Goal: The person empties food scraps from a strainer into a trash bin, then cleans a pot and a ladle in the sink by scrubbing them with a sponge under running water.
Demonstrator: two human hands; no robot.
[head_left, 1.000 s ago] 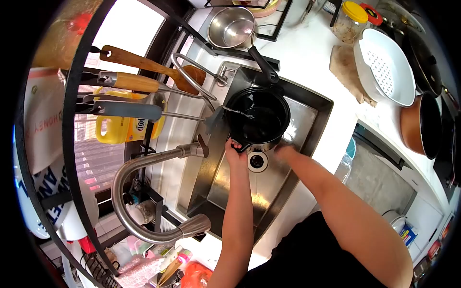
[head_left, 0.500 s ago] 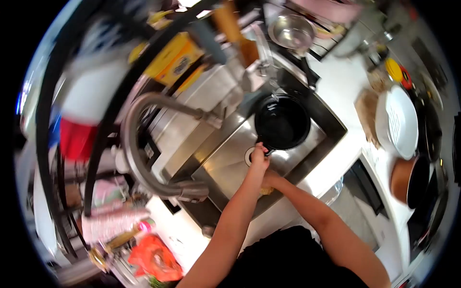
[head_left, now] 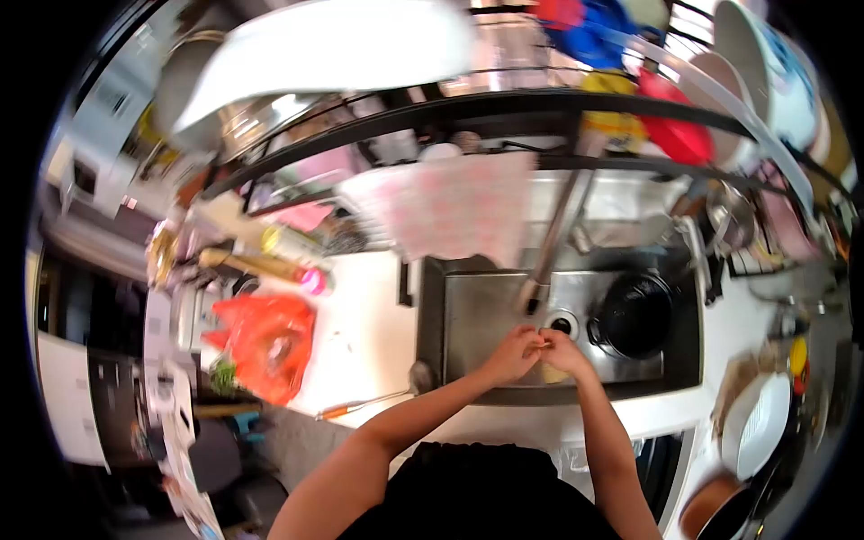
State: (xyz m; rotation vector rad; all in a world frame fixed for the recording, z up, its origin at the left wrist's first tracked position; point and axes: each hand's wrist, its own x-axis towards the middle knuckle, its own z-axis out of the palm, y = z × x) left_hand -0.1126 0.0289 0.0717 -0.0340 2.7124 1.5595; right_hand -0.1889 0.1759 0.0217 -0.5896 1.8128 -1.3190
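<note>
My left hand [head_left: 515, 355] and my right hand [head_left: 562, 352] meet over the front of the steel sink [head_left: 477, 328]. Their fingers are closed and touch at the tips; whatever may be between them is too small to make out. Just below my right hand shows a yellowish piece, perhaps a sponge [head_left: 553, 373]; whether it is held or lies in the sink I cannot tell. A black pan [head_left: 635, 315] rests in the right part of the sink, apart from both hands. The faucet head [head_left: 533, 293] hangs just behind my fingers, near the drain [head_left: 562, 325].
A black rack [head_left: 432, 110] crosses above the sink, with a pink-white cloth [head_left: 450, 202] hanging from it. On the left counter lie a red plastic bag [head_left: 270, 346] and an orange-handled tool [head_left: 360, 407]. A white basin [head_left: 756, 423] stands at the right.
My left hand has let go of the pan's handle and come together with my right hand. The pan now rests in the sink's right side. The view has turned toward the left counter.
</note>
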